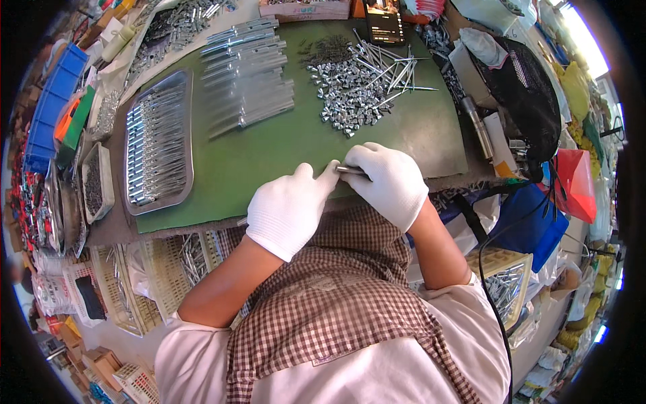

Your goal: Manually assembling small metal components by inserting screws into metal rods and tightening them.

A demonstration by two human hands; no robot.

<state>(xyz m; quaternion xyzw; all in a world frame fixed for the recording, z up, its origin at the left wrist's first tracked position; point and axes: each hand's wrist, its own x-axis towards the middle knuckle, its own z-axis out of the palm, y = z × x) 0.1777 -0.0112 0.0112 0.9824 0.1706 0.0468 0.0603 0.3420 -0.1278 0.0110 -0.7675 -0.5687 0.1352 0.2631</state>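
Note:
White knit gloves cover both of my hands, which meet over the near edge of a green mat (235, 165). My right hand (393, 185) has its fingers closed round a short, dark metal rod (352, 171). At the rod's left end, the thumb and forefinger of my left hand (288, 210) press together; its other fingers are curled, and whatever they hold is hidden. Beyond my hands lies a heap of small silver metal caps (346, 97), with long thin metal rods (402, 71) strewn beside it. Small dark parts (326, 49) are piled behind the caps.
Clear, slender pieces with metallic ends (249, 77) lie in a row on the mat. To their left, a metal tray (190, 135) holds lined-up silver parts. A phone (384, 23) stands at the back. Black mesh (521, 87) bulges at the right; a basket (528, 283) sits below.

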